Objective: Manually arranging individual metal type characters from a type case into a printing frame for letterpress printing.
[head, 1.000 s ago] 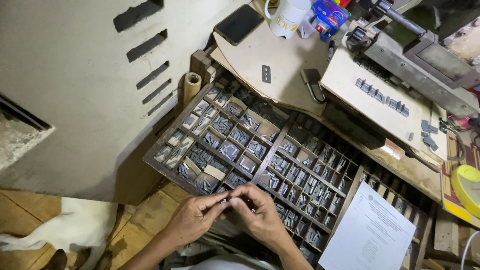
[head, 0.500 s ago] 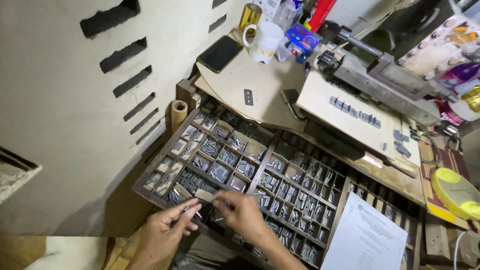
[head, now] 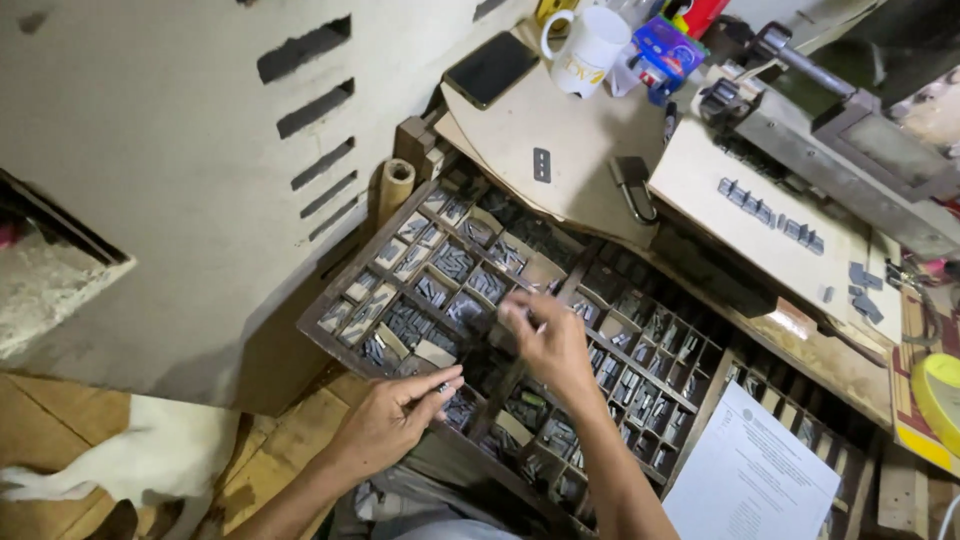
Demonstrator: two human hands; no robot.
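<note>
Hands at work over a wooden type case (head: 400, 290) divided into many small compartments of grey metal sorts, its long axis running from upper left to lower right across the view. The right hand (head: 548, 340) reaches into the middle of the case, fingertips (head: 512, 312) pinched together over a compartment near the central divider; whether a sort is caught between them is too small to tell. The left hand (head: 395, 420) sits at the case's near edge, thumb and forefinger closed on a small dark metal piece (head: 443, 392).

A printed white sheet (head: 755, 480) lies tilted over the case's lower right end. Above, a pale worktop (head: 580, 130) carries a black phone (head: 490, 68) lying face up, a white mug (head: 590, 50) with a yellow mark and a blue rectangular packet (head: 665, 50) beside it. A row of set type (head: 770, 215) lies on a cream board (head: 700, 175) at the right. A white animal (head: 150, 450) stands on the wooden floor (head: 30, 420) at lower left.
</note>
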